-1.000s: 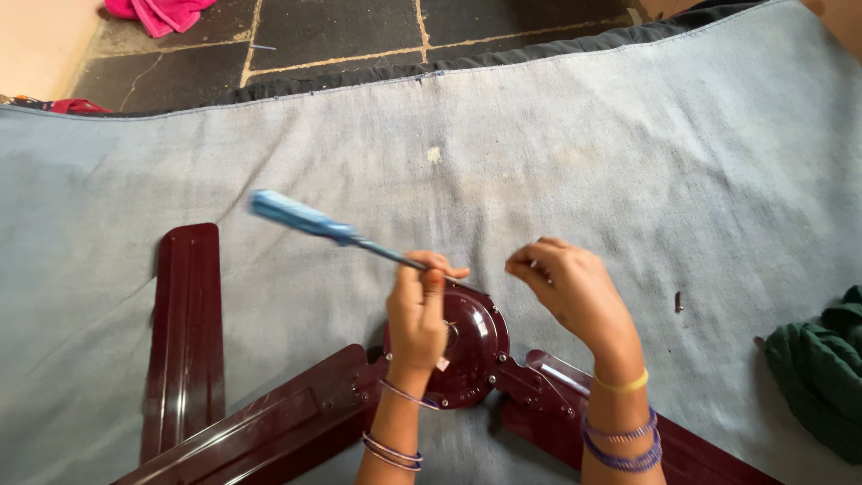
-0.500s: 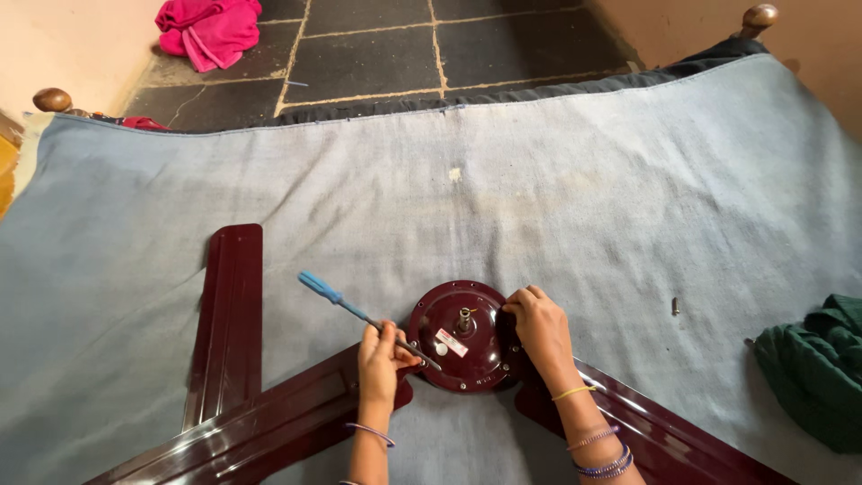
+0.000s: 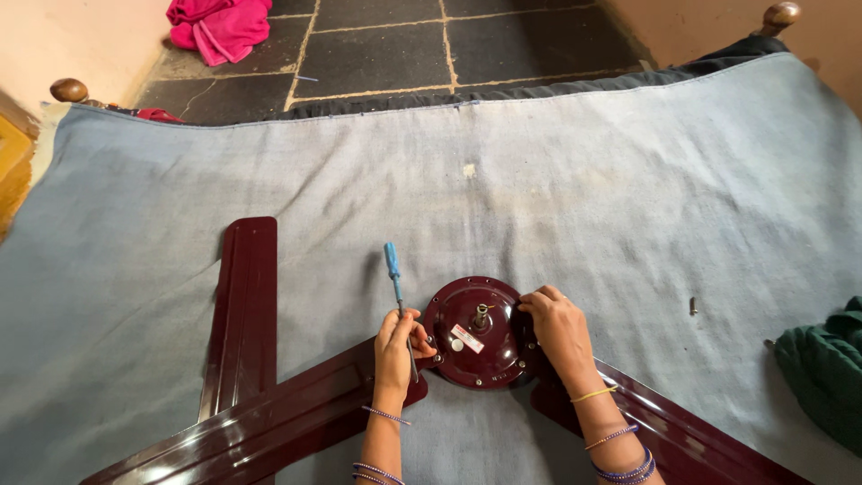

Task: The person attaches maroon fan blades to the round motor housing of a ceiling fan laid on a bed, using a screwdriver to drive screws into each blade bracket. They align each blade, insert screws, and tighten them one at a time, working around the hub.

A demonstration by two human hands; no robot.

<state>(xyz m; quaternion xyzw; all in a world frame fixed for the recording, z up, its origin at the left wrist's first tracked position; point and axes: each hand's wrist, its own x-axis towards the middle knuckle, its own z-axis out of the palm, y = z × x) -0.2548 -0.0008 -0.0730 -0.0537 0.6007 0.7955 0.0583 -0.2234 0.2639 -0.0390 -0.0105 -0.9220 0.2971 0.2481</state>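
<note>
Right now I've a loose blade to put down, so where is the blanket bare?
Bare: the wide blanket beyond the hub, and between hub and green cloth, apart from a small screw. Crowded: around the hub, where both hands, the screwdriver and blades meet.

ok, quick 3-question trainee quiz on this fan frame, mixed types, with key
1. True or false: the left hand holds the blue-handled screwdriver with its handle pointing away from the person.
2. Multiple choice: the right hand rests on a) the crumpled green cloth b) the round maroon metal fan motor housing c) the small loose screw on the grey-blue sheet.
3. How many long maroon fan blades are seen, counting the loose maroon blade lying to the left?

Key: 1 true; 2 b; 3 three: two run out from the housing, one lies apart.
</note>
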